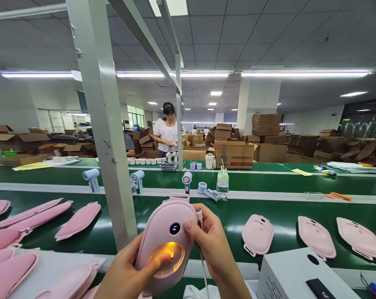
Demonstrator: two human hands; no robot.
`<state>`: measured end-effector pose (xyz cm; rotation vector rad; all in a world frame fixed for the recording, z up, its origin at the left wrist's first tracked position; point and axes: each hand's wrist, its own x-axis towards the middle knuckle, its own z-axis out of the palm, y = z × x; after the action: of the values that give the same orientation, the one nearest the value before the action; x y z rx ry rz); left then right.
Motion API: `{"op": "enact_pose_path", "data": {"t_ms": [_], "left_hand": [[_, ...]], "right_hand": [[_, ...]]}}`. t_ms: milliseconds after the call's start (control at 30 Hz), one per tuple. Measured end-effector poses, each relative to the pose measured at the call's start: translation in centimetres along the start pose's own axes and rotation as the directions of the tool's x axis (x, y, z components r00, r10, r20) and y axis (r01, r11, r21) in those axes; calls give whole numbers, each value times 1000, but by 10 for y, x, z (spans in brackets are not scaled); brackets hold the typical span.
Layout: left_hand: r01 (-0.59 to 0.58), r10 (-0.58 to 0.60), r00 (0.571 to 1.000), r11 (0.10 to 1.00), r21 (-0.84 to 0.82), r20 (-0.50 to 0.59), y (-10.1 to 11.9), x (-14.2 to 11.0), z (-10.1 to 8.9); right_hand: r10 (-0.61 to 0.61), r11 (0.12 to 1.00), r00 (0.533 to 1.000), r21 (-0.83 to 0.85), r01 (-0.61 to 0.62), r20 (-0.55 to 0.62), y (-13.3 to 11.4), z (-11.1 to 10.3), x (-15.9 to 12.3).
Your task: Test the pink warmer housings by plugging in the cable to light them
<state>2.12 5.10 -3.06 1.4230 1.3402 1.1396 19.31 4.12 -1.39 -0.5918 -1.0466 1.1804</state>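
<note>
A pink oval device point(163, 216) is held up in front of me, with a small round display and an orange-glowing ring on its face. My left hand point(134, 265) wraps around its left and lower side, and the thumb lies over the lit ring. At the device's right edge is my right hand point(211, 238), its thumb touching the face beside the display. Between its fingers it grips a white charging cable point(202, 259), whose plug end points upward next to the device. Whether the plug sits in a socket cannot be seen.
More pink devices point(258, 234) lie on the green conveyor belt point(228, 216) to the right, and others point(78, 221) at left. A grey-white box point(300, 274) stands at lower right. A metal post point(105, 124) rises at left. Handheld fans point(187, 180) stand beyond. A person point(165, 133) works opposite.
</note>
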Motion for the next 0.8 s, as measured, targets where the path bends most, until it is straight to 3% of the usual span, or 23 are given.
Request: {"op": "enact_pose_path", "data": {"t_ms": [200, 300, 433, 567, 667, 800], "left_hand": [[-132, 118, 984, 986, 102, 137, -5, 54, 11], [-184, 135, 975, 934, 307, 175, -23, 95, 22], [-267, 122, 958, 717, 644, 262, -60, 130, 44], [-288, 66, 953, 508, 812, 296, -84, 135, 63], [-268, 52, 961, 401, 876, 270, -78, 132, 68], [-210, 65, 978, 347, 914, 200, -40, 135, 56]], "right_hand": [[-51, 998, 964, -35, 43, -263, 14, -29, 23], [-48, 999, 921, -43, 34, -386, 26, -58, 38], [4, 996, 855, -70, -47, -519, 48, -92, 47], [58, 989, 771, -70, -132, -634, 71, -112, 46], [107, 980, 710, -45, -192, -696, 85, -125, 45], [164, 971, 636, 10, -239, -754, 97, -141, 46]]}}
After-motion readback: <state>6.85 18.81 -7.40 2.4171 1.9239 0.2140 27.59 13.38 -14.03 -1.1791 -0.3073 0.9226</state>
